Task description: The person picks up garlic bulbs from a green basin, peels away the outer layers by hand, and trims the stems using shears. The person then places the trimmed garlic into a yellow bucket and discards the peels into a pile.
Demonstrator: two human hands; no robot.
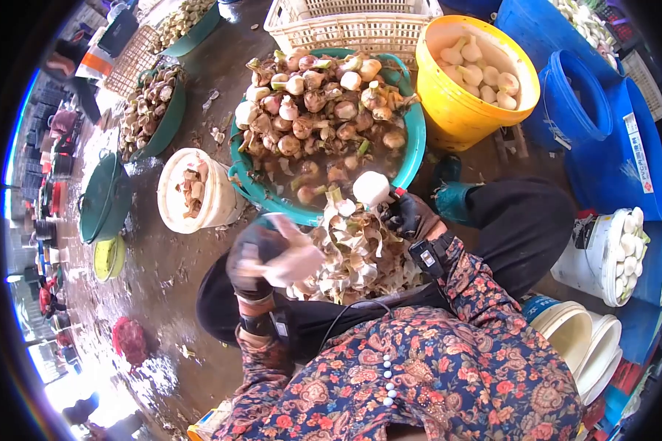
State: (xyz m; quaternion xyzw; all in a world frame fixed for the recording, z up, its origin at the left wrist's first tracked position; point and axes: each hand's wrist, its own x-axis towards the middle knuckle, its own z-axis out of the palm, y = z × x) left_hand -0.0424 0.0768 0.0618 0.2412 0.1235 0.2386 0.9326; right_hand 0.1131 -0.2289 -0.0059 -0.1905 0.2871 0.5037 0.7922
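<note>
My right hand (412, 219), in a dark glove, is closed at the near rim of the teal tub (418, 140). A peeled white bulb (371, 189) sits at its fingertips, beside a small red item (399, 192) too small to make out. My left hand (261, 257) is smeared by motion to the left of the peel pile; a pale blurred shape covers its finger area, and anything in it cannot be made out. Loose papery peels (364, 253) are heaped between the hands, over my lap. Unpeeled brownish bulbs (316, 103) fill the tub above murky water.
A yellow bucket (456, 121) of peeled bulbs stands right of the tub, near blue containers (555, 136). A white bucket (171, 192) with scraps is at the left. Behind the tub is a white crate (346, 37). Another white bucket (585, 268) holds peeled bulbs at the right.
</note>
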